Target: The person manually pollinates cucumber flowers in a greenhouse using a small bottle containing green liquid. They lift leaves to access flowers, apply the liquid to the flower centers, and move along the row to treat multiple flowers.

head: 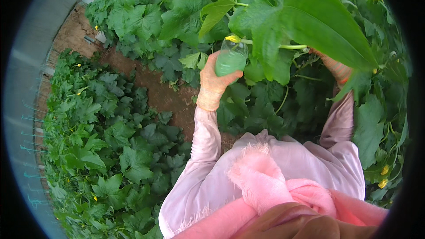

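My left hand [214,81], in an orange-striped knit glove, grips a clear plastic bottle [231,62] holding pale green liquid. Over the bottle's top lies a yellow blossom [233,38] at the end of a pale green stalk [292,46]; I cannot tell whether it touches the bottle. My right hand [335,68], gloved alike, reaches in among the vines at the right. Its fingertips come close to the stalk's other end, but a large, blurred green leaf [318,16] covers much of the hand, so its hold is unclear.
Dense leafy vines [109,146] with scattered yellow flowers fill the left side. A strip of brown soil [166,96] runs between the plant rows. Teal strings [35,147] line a grey sheet wall [23,83]. A whitish container [101,36] lies near the far soil.
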A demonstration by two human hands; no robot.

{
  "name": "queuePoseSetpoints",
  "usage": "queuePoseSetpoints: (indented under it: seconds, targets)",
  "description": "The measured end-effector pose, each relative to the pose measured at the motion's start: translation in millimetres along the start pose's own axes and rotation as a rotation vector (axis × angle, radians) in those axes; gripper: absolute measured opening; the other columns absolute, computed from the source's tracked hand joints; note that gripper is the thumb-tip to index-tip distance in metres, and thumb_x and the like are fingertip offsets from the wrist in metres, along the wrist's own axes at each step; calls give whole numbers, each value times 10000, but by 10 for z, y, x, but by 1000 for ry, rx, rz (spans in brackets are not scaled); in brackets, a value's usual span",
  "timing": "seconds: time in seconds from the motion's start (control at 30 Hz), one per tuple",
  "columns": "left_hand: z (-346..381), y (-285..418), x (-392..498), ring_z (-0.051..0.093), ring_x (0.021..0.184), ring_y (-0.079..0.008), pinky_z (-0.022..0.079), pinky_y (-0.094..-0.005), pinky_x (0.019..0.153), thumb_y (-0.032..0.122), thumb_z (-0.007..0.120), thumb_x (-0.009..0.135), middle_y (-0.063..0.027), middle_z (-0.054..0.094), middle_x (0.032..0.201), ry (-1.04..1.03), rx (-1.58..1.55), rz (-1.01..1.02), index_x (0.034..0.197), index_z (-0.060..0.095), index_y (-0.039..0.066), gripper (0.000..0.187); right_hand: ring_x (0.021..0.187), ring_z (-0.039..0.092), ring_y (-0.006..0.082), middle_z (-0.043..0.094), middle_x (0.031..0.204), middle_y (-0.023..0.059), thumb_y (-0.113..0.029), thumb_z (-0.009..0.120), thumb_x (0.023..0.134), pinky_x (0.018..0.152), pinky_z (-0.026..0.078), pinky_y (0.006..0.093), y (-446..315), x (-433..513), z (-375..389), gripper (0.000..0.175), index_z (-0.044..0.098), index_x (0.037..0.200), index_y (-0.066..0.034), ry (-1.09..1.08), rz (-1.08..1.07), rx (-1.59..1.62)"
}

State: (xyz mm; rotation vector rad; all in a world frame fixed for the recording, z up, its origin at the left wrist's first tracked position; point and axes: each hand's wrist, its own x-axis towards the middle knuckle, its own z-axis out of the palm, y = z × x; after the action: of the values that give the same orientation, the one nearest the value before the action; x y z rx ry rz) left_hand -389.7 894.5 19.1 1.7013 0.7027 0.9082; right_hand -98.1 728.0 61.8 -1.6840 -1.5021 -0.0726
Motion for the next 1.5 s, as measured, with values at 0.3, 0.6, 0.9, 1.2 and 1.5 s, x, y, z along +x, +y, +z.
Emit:
queuePoseSetpoints:
  seconds: [0.3, 0.6, 0.9, 1.2, 1.5]
  targets:
    - [-67, 20, 79, 623, 921, -158, 494, -296, 847, 78, 861, 632, -82, 671, 1042, 29, 166, 152, 1186, 582, 40, 622, 782, 512, 65, 583, 871, -23, -210, 603, 946, 710, 441, 219, -469, 238, -423, 345, 616, 1187, 37, -319, 343, 175]
    - [-90, 165, 24, 636, 931, -181, 500, -305, 844, 96, 865, 629, -96, 665, 1060, -3, 288, 207, 1201, 581, 39, 641, 788, 545, 79, 640, 861, 14, -275, 639, 922, 708, 457, 238, -740, 336, -415, 368, 646, 1148, 15, -348, 343, 2]
    - [45, 409, -6, 637, 966, -274, 506, -355, 847, 186, 862, 616, -108, 654, 1079, -105, 450, 264, 1176, 597, 77, 629, 834, 600, 122, 689, 897, 54, -378, 694, 867, 772, 483, 281, -1010, 453, -113, 443, 669, 1129, -22, -357, 404, -129]
    - [84, 667, 45, 636, 982, -274, 502, -358, 847, 259, 853, 625, -98, 649, 1090, -189, 538, 256, 1166, 597, 84, 623, 783, 655, 224, 701, 871, 124, -391, 632, 855, 725, 502, 347, -1689, 523, -247, 374, 704, 1064, -89, -467, 515, -275]
    - [42, 302, 89, 633, 913, -211, 505, -325, 821, 210, 857, 628, -92, 667, 1019, -113, 430, 255, 1180, 594, 73, 627, 860, 588, 85, 681, 940, 20, -322, 687, 870, 786, 468, 249, -903, 420, -51, 417, 672, 1125, 8, -215, 423, -21]
